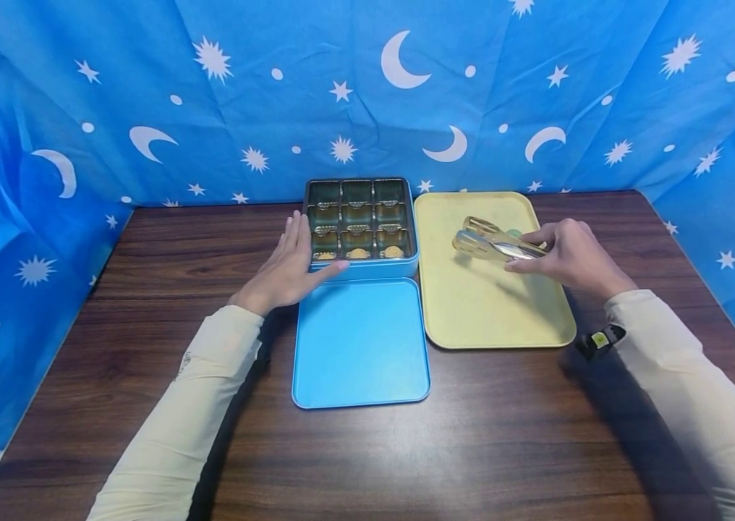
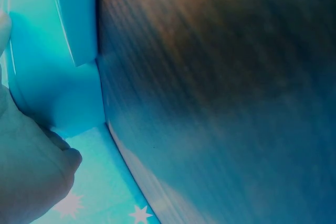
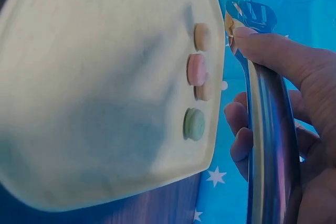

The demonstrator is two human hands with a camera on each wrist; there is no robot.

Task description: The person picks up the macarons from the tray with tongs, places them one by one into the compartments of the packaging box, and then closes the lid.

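My left hand (image 1: 283,268) lies along the left side of a blue tin (image 1: 367,270), fingers straight and thumb at its front edge. Inside the tin, a dark divided insert (image 1: 357,215) has tan round cookies (image 1: 359,253) in its front row; the compartments behind look bare. Over a yellow tray (image 1: 472,311), my right hand (image 1: 572,253) grips metal tongs (image 1: 494,242), their heads pointing left with nothing between them. In the right wrist view, a green macaron (image 3: 195,124), a pink one (image 3: 197,70) and two pale-orange ones, one at the far end (image 3: 201,37), sit along the tray's edge.
A blue lid (image 1: 361,344) lies flat in front of the tin, with the tray close on its right. Everything stands on a dark wooden table (image 1: 485,427). Blue cloth (image 1: 354,94) with moons and stars rises behind and at both sides.
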